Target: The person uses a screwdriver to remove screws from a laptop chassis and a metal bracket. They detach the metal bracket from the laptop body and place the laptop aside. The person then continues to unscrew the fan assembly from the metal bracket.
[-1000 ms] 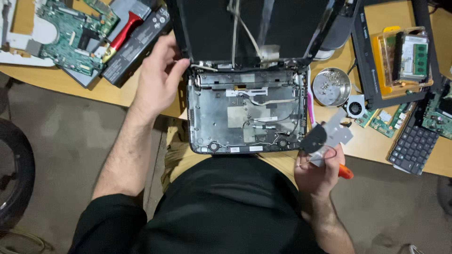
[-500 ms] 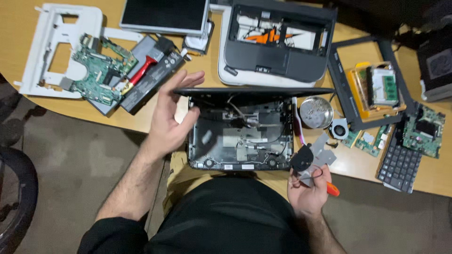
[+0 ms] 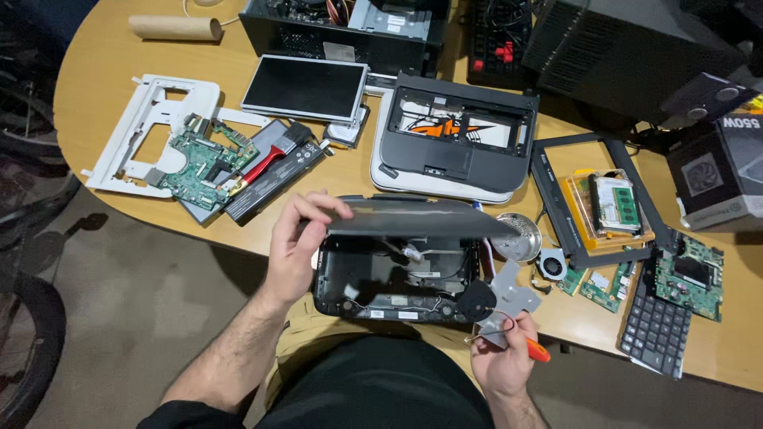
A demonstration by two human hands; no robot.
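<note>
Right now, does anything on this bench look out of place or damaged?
Nothing looks broken or spilled. The odd bit: the left hand holds the laptop lid half shut over the gutted base, while the right hand holds a loose metal bracket with fan.

Your wooden table [image 3: 103, 56] is crowded: cardboard tube [image 3: 176, 28] at the far left, white frame [image 3: 151, 119] with a green board [image 3: 203, 159] on it, battery [image 3: 274, 179], screen panel [image 3: 304, 87], and palmrest [image 3: 457, 139] mid-table. On the right you've got a black bezel [image 3: 548, 183], metal bowl [image 3: 518, 237], small fan [image 3: 551, 263], keyboard [image 3: 656, 326] and a second board [image 3: 690, 274]. The open laptop base [image 3: 397, 278] sits at the near edge.
</note>
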